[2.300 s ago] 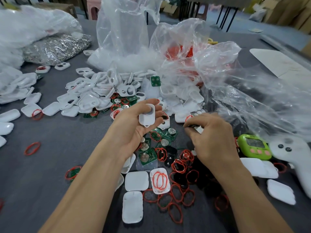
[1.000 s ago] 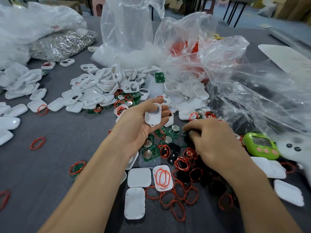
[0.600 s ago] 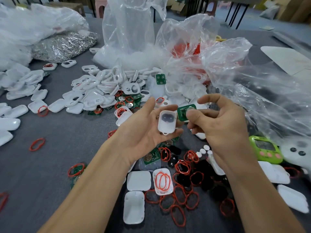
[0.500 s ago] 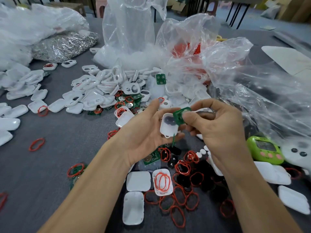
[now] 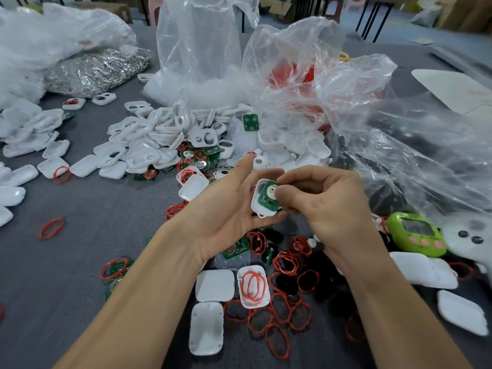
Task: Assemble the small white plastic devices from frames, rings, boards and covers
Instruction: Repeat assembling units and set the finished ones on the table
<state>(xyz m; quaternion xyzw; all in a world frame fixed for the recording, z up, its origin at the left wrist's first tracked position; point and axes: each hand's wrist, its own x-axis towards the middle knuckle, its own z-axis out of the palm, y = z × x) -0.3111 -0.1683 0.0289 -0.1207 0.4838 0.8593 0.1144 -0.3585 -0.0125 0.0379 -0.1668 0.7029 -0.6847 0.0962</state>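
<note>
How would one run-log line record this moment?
step: board into frame | left hand: holds white frame | right hand: pinches green board against it | seated: cannot tell

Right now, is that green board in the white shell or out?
In: the green board lies within the white shell, and the right hand pinches it.

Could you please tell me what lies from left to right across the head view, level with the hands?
From the left: white cover, loose red ring, left hand, white frame holding the green board, right hand, green gadget.
</note>
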